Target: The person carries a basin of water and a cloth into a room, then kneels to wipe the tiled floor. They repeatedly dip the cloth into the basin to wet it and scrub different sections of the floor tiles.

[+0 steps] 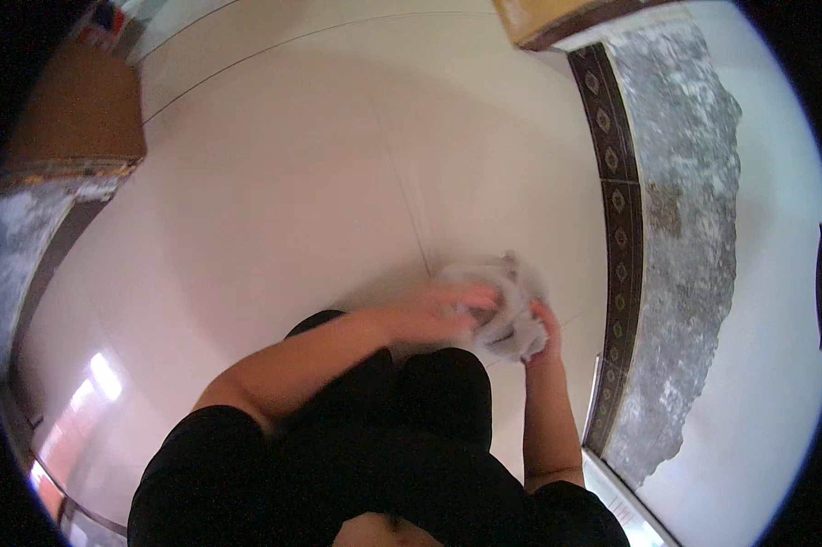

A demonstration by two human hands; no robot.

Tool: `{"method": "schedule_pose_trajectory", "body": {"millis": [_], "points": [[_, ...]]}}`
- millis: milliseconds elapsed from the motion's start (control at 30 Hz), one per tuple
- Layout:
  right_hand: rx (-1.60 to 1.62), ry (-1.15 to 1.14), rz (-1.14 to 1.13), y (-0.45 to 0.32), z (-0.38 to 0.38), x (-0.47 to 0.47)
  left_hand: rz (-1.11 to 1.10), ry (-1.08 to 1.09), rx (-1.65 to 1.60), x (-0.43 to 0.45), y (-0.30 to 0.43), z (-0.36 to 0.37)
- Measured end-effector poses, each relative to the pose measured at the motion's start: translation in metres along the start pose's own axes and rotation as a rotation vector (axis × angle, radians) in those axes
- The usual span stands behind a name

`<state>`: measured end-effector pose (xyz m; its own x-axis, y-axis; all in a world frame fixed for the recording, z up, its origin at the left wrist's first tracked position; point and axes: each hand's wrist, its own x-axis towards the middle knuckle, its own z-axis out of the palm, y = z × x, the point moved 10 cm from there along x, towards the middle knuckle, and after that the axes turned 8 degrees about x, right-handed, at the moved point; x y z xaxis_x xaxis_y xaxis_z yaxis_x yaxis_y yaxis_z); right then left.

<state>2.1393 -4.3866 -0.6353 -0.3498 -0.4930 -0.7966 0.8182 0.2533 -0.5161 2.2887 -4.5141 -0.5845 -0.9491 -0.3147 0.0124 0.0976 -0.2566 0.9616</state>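
A bunched, light grey cloth (513, 290) is between my two hands, above the tiled floor and in front of my black clothing. My right hand (546, 328) grips the cloth at its right side, with the fingers curled into it. My left hand (452, 311) lies against the cloth's left side; it is blurred, and its fingers look spread over the folds. Whether those fingers close on the cloth is hard to tell.
Pale floor tiles (281, 178) lie around me. Along the right runs a wall with a dark patterned tile skirting (619, 239) and peeling grey plaster (684, 205). A brown box-like object (83, 109) stands at upper left, and a wooden edge (541, 20) juts in at the top.
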Motion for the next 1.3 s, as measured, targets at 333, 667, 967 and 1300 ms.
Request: {"method": "schedule_pose_trajectory", "body": {"millis": [333,667,967,1300], "points": [[-0.752,0.263,-0.431,-0.029,-0.179,0.041,-0.829,1.372,1.381,-0.13,-0.07,-0.292],[-1.676,0.629,-0.774,-0.194,-0.044,0.231,-1.273,1.31,1.416,-0.13,-0.077,-0.296],[-1.618,0.429,-1.101,-0.297,0.086,0.322,-1.222,1.277,1.439,-0.12,-0.081,-0.297],[-1.53,-0.734,-1.035,0.062,0.155,0.102,-1.244,1.314,1.495,-0.119,-0.072,-0.295]]}}
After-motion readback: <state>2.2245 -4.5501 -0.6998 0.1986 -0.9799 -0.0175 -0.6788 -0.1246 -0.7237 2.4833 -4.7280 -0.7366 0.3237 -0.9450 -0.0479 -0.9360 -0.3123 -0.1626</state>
